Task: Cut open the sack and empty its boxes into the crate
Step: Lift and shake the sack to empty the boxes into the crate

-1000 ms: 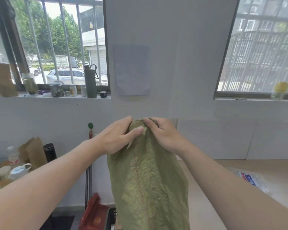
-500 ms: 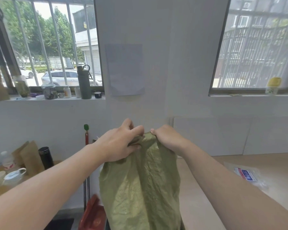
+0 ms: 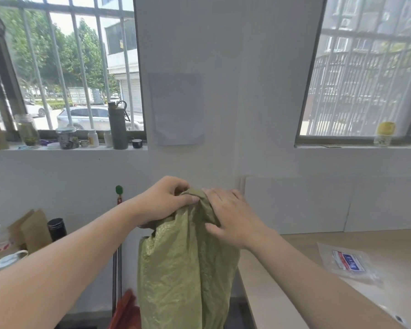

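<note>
White wall behind, left hand (image 3: 161,203) gripping sack (image 3: 185,269) top, right hand (image 3: 233,217) resting spread beside

Woven plastic sack (image 3: 185,264) – olive green, crinkled, slightly shiny, smooth matt wood table (image 3: 294,276), glossy clear plastic packet (image 3: 349,262)

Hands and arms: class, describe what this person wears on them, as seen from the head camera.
Nothing. The left hand and right hand are bare: no gloves, rings or watch show. Both forearms are uncovered as far as the frame's edge, with no sleeve, band or marking in view.
</note>
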`<state>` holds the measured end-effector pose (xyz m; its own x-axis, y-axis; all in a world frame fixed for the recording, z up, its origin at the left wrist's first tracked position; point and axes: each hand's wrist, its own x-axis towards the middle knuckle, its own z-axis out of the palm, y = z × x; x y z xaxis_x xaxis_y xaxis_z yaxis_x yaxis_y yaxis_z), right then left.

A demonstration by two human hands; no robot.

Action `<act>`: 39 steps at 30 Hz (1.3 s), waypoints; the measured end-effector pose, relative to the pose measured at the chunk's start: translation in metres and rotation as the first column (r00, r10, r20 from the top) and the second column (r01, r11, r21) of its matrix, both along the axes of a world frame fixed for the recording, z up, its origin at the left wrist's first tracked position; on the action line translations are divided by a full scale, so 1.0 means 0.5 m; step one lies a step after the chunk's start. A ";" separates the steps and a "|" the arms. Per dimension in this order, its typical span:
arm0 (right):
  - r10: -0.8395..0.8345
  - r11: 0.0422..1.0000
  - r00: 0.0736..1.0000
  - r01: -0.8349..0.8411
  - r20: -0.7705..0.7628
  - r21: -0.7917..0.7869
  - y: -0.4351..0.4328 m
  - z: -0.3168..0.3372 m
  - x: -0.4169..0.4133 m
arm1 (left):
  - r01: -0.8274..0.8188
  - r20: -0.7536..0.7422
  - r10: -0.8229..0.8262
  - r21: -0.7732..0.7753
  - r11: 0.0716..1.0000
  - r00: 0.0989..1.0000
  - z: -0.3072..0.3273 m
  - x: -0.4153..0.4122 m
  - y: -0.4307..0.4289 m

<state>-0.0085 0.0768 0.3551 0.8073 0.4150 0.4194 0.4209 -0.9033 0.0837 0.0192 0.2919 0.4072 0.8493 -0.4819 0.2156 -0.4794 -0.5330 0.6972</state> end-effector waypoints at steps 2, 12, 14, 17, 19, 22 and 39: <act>0.077 0.993 0.997 -0.075 -0.019 0.090 0.000 -0.007 0.012 | 0.044 -0.048 -0.045 -0.024 0.999 0.998 0.006 -0.004 0.007; 0.047 0.986 0.953 0.003 -0.299 0.167 0.035 0.003 0.033 | -0.273 0.491 -0.138 0.671 0.689 0.860 0.007 -0.040 0.034; 0.003 0.986 0.925 0.062 -0.380 0.157 0.044 0.009 0.037 | -0.312 0.523 -0.167 0.702 0.640 0.836 -0.002 -0.053 0.026; -0.031 0.975 0.878 0.131 -0.478 0.178 0.049 0.028 0.043 | -0.308 0.520 -0.123 0.662 0.683 0.845 -0.024 -0.071 0.012; -0.035 0.958 0.856 0.176 -0.516 0.226 0.051 0.038 0.044 | -0.297 0.476 -0.071 0.651 0.698 0.876 -0.039 -0.076 0.004; -0.052 0.937 0.872 0.212 -0.486 0.278 0.054 0.048 0.039 | -0.264 0.379 -0.016 0.673 0.691 0.925 -0.049 -0.074 -0.009; 0.111 0.977 0.992 -0.099 -0.058 0.189 -0.002 0.045 0.003 | -0.164 -0.021 0.178 0.301 0.939 0.984 -0.057 0.011 -0.044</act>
<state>-0.0068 0.0756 0.3776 0.7928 0.4191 0.4425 0.5131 -0.8508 -0.1135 0.0246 0.2697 0.3789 0.9302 -0.3644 0.0432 -0.3334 -0.7902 0.5143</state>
